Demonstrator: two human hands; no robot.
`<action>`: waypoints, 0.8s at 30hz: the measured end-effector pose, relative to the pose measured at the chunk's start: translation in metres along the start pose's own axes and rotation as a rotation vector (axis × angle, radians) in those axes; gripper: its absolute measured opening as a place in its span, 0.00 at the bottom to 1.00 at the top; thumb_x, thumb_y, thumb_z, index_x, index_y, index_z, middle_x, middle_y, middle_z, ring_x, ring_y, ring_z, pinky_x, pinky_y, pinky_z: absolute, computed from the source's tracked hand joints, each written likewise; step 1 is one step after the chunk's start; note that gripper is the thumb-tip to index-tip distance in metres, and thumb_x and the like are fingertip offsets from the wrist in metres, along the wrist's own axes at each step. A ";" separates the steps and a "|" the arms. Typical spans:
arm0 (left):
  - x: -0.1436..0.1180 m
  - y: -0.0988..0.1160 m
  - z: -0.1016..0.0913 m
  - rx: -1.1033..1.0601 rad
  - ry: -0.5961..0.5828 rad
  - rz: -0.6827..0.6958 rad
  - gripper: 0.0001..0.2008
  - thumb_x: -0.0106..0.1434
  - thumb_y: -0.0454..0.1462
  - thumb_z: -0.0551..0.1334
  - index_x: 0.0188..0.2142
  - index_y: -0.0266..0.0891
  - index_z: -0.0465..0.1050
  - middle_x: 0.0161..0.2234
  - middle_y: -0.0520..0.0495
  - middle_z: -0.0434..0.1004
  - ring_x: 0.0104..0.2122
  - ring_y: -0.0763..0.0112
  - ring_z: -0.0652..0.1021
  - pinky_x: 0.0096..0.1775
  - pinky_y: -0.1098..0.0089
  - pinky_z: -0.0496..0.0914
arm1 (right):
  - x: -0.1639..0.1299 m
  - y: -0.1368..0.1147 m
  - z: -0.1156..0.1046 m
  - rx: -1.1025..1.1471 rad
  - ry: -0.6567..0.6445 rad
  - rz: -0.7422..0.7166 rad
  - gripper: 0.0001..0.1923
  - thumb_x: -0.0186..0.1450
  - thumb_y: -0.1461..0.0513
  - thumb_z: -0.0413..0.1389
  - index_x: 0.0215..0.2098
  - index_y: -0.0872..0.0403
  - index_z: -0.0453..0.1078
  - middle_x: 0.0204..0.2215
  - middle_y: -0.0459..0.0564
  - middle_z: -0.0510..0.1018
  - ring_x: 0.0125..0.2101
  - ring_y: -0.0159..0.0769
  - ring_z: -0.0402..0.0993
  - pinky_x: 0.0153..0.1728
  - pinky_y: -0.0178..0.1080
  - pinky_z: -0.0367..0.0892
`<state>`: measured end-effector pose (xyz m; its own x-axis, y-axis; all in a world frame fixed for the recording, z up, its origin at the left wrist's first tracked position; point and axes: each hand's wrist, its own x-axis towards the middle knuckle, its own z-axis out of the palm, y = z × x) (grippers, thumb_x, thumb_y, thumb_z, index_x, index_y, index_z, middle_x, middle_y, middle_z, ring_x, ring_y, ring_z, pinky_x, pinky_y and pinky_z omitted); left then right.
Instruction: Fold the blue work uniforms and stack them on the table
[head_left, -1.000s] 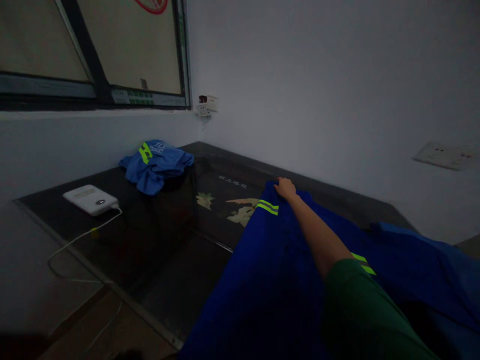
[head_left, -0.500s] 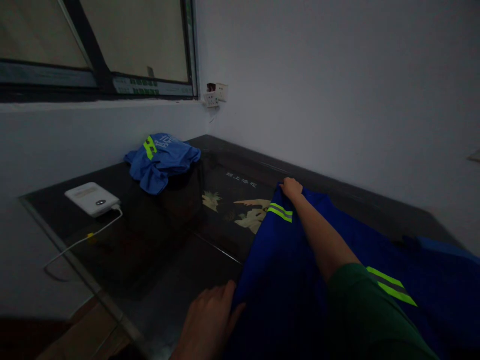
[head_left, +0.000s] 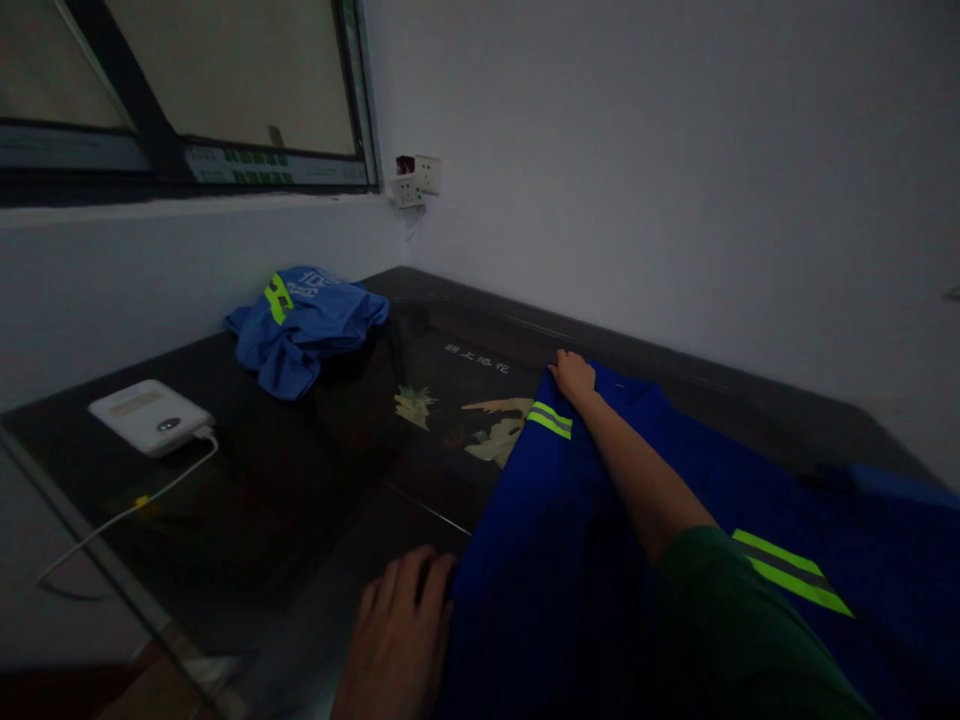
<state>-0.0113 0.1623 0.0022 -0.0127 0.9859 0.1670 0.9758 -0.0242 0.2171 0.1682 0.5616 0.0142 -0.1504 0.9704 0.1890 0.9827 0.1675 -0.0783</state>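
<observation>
Right hand pinches blue work trousers; left hand lies flat, fingers spread. Crumpled blue shirt at the dark glass table's far corner, charging white device near its left edge.

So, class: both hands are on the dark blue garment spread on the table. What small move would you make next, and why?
Probably slide the left hand outward along the near edge of the dark blue garment, smoothing it flat. The right hand already pins the far end by the reflective stripe, and the cloth between them looks rumpled.
</observation>
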 end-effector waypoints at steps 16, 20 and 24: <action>-0.011 0.038 -0.001 -0.126 -0.203 0.704 0.39 0.58 0.46 0.66 0.65 0.55 0.51 0.65 0.46 0.56 0.63 0.46 0.59 0.57 0.42 0.60 | -0.049 -0.018 0.013 0.081 0.007 -0.169 0.24 0.72 0.59 0.43 0.62 0.64 0.58 0.63 0.64 0.60 0.64 0.45 0.53 0.60 0.48 0.53; -0.021 0.040 -0.011 -0.207 -0.111 0.647 0.29 0.63 0.39 0.62 0.62 0.50 0.59 0.63 0.44 0.61 0.63 0.51 0.61 0.58 0.43 0.60 | -0.080 -0.019 -0.017 0.245 0.075 -0.366 0.19 0.69 0.60 0.49 0.55 0.59 0.68 0.56 0.60 0.70 0.58 0.42 0.63 0.58 0.44 0.58; -0.054 0.022 -0.030 -0.392 0.125 0.513 0.17 0.67 0.33 0.54 0.54 0.43 0.68 0.50 0.43 0.75 0.50 0.65 0.74 0.51 0.61 0.70 | -0.142 0.000 -0.051 0.353 0.072 -0.542 0.11 0.67 0.61 0.52 0.44 0.55 0.74 0.44 0.54 0.78 0.46 0.41 0.72 0.50 0.43 0.65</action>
<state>0.0045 0.1037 0.0268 0.3850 0.8067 0.4484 0.7134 -0.5683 0.4099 0.1946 0.4145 0.0374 -0.5957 0.7200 0.3560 0.6731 0.6894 -0.2678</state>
